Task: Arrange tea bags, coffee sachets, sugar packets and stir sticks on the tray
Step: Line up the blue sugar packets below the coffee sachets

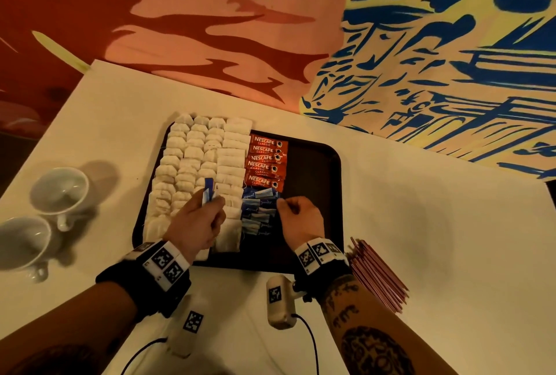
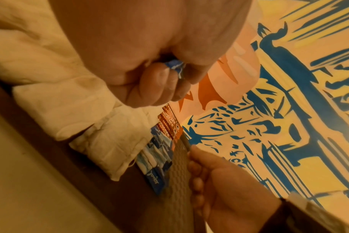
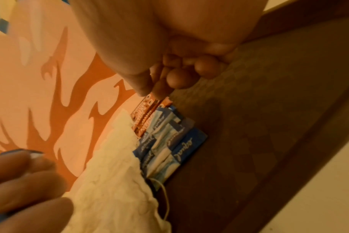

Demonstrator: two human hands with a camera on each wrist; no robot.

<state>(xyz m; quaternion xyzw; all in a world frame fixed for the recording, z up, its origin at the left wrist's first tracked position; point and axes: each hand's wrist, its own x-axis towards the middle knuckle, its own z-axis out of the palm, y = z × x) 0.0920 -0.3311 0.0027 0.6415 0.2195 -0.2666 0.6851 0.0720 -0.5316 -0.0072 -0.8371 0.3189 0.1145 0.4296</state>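
A dark tray (image 1: 316, 182) carries rows of white tea bags (image 1: 192, 158) on its left side. Red coffee sachets (image 1: 266, 161) lie stacked in the middle, with blue sugar packets (image 1: 258, 215) in a column below them. My left hand (image 1: 216, 200) hovers over the tea bags and pinches a few blue sugar packets (image 1: 208, 191) upright; their ends (image 2: 174, 67) show between thumb and fingers. My right hand (image 1: 282, 206) is at the right end of the sugar column with fingers curled and thumb and index tips (image 3: 145, 93) together; nothing shows between them. Pink stir sticks (image 1: 376, 275) lie off the tray.
Two white cups (image 1: 60, 191) (image 1: 24, 242) lie on the white table (image 1: 421, 224), left of the tray. The tray's right half is bare dark surface. The stir sticks lie against the tray's near right corner. A painted wall stands behind the table.
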